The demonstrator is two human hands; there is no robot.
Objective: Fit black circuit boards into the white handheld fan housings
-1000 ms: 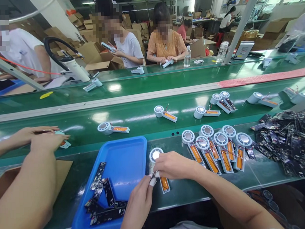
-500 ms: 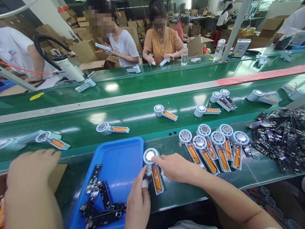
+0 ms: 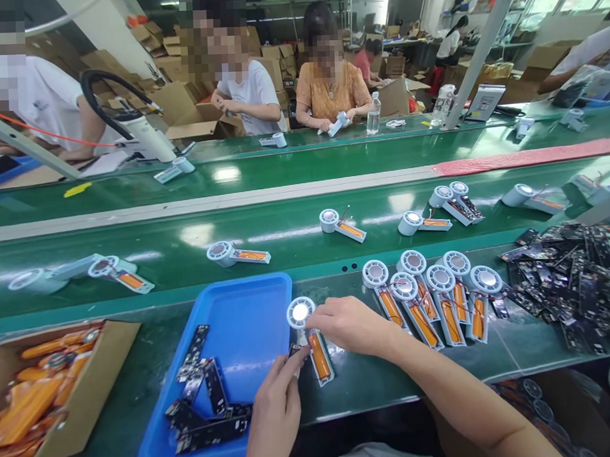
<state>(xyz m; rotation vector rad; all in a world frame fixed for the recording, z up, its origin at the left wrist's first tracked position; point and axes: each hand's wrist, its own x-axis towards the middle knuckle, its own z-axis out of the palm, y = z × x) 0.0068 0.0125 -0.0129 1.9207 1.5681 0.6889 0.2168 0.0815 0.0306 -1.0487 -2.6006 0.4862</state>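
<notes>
Two bare hands meet over one small fan unit (image 3: pixel 309 338) on the glossy green tabletop (image 3: pixel 390 379), just right of a blue plastic tray (image 3: pixel 248 310) holding flat black circuit boards (image 3: pixel 206 405). We see a white shell with a round, slotted head and a long handle cradling an orange cylindrical cell. Our right hand (image 3: pixel 351 323) presses down on the handle near the head; our left hand (image 3: pixel 276 409) has its grip pinched on a small dark board (image 3: pixel 294 352) at the handle's side. Five like units (image 3: pixel 432 297) lie in a row nearby.
</notes>
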